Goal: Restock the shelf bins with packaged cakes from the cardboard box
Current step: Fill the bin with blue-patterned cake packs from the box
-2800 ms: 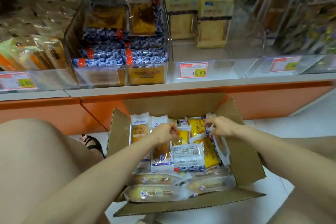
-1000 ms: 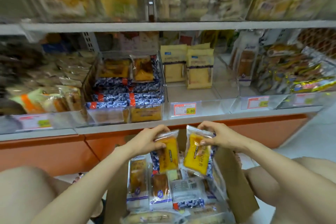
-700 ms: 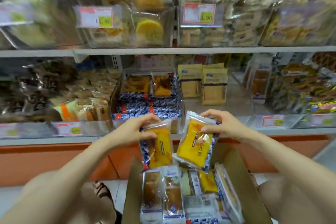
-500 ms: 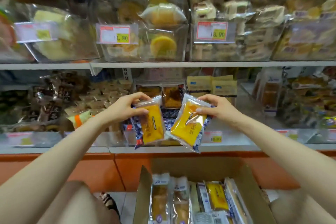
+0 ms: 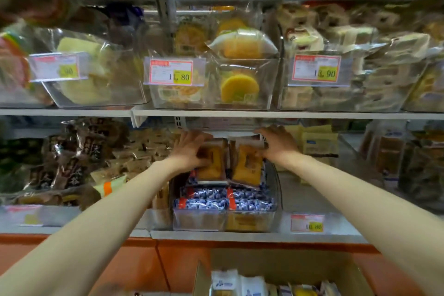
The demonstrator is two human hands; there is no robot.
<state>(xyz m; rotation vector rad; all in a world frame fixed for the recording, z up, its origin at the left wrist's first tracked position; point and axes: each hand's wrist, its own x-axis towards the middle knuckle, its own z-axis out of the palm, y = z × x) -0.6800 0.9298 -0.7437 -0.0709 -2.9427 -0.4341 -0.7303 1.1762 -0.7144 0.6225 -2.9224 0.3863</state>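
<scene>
Below and nearer than the clear bin [image 5: 223, 220] on the lower shelf, the cardboard box [image 5: 276, 262] stands open, with more packaged cakes [image 5: 225, 283] upright inside it. The front of the bin is filled with rows of blue-patterned packs [image 5: 223, 199]. Just behind these, both arms reach into the bin. The left hand [image 5: 189, 149] has its fingers curled round the left edge of the left cake pack [image 5: 212, 163]. The right hand [image 5: 278, 144] grasps the right edge of the right cake pack [image 5: 247, 166]. The two packs lie side by side, touching, on top of the blue-patterned packs towards the back of the bin. Right of the bin a price tag [image 5: 307, 223] hangs on the shelf edge. Above the bin, on the next shelf, stands an upper bin [image 5: 211, 101] of round cakes.
</scene>
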